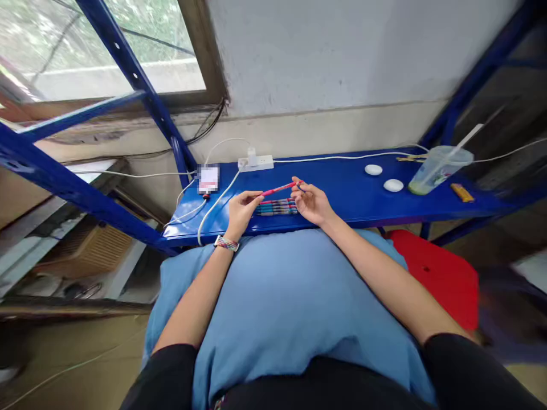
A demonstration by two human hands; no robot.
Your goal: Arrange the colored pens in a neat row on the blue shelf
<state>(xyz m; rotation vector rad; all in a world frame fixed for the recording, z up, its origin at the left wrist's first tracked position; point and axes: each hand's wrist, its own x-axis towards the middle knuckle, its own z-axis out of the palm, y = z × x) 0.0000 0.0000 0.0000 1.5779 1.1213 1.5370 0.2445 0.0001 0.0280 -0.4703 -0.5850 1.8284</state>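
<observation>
At centre frame, over the blue shelf (350, 188), I see both hands pinching one red pen (280, 188). Left hand (241, 208) grips its lower-left end, right hand (311, 202) its upper-right end; fingers closed on it. Long axis runs left-right, tilted up to the right. Neither hand is nearer. More pens (277, 208) lie just below, on the shelf.

One view only, from the camera on my head: it looks forward and steeply down over my lap to the blue shelf (350, 193). The wall (342, 57) and window (85, 45) fill the top; my hands sit mid-frame, close.
</observation>
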